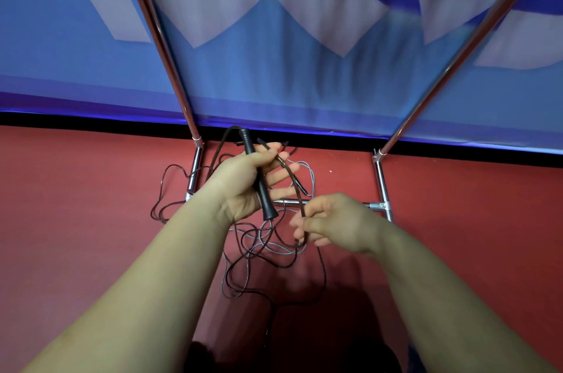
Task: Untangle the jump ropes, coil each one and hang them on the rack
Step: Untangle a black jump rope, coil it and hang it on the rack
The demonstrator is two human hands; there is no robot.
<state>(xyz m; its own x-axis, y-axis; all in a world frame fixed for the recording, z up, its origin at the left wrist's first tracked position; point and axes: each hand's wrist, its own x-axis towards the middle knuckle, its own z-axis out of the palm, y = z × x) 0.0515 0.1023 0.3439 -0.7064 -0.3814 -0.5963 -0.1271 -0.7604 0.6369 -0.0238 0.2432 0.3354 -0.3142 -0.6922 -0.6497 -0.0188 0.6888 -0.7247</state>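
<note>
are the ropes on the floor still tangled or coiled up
Tangled: the dark rope and grey rope lie in loose overlapping loops on the red floor, not coiled.

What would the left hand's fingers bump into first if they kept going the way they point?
Probably the dark rope arching just past the left hand fingers; beyond it, the rack. Depth is hard to judge.

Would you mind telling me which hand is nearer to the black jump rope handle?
Left. The left hand holds the black handle across its palm, thumb over it. The right hand sits apart, lower right of the handle, pinching the dark rope.
</note>
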